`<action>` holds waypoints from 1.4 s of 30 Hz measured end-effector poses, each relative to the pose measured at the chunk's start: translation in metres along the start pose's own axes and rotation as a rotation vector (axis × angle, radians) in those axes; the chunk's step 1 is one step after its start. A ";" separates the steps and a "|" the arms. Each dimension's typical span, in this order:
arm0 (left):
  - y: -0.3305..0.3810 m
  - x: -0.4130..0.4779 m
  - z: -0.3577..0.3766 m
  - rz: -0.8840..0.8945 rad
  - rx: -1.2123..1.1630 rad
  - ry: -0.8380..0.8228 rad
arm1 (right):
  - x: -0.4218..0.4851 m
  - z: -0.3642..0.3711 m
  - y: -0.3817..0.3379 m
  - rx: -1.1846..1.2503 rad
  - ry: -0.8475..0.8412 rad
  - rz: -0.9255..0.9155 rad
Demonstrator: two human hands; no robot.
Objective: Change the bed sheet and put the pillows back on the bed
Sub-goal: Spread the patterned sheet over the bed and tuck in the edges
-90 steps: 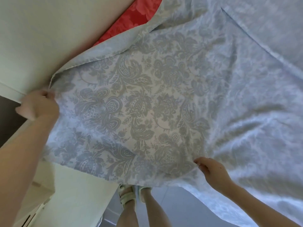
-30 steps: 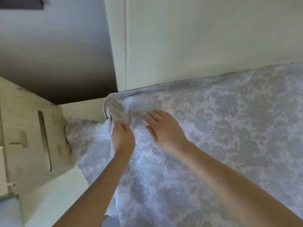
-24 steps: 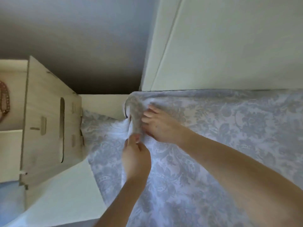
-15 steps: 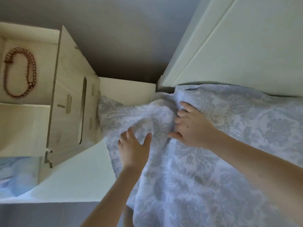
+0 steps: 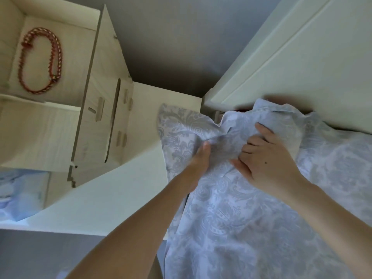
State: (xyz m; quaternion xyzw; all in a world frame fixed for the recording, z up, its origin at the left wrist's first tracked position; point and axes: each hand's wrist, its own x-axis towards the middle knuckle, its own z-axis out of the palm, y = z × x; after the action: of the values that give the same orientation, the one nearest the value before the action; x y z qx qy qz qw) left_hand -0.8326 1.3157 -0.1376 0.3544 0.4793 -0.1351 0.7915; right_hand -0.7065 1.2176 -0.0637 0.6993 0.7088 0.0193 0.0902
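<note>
White panel [image 5: 291,63] just behind sheet [image 5: 241,218]

I see the bed sheet [image 5: 251,218], pale blue-grey with a floral paisley print, lying spread and wrinkled. Its corner is bunched up against the white headboard [image 5: 302,57], with one flap draped leftward over a white panel [image 5: 124,198].

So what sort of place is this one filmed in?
Most likely a bedroom: a patterned sheet is being fitted over a bed corner, against a white bed frame, with a wooden shelf unit beside it.
</note>
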 end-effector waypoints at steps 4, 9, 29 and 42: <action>0.014 -0.038 0.002 0.252 -0.186 0.136 | 0.020 0.011 -0.010 0.104 0.032 -0.054; 0.022 -0.073 -0.039 0.390 -0.306 0.386 | 0.051 0.040 -0.036 0.257 0.002 -0.006; -0.004 -0.074 -0.039 0.373 -0.090 0.466 | 0.059 0.065 -0.057 -0.150 -0.756 -0.060; -0.077 -0.078 -0.034 0.105 0.122 0.442 | -0.016 0.053 -0.105 0.023 -0.645 -0.311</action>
State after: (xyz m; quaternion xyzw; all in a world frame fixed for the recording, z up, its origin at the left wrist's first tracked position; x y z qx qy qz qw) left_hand -0.9366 1.2744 -0.1137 0.4468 0.6130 -0.0416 0.6503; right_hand -0.8020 1.1940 -0.1299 0.5541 0.7421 -0.2241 0.3032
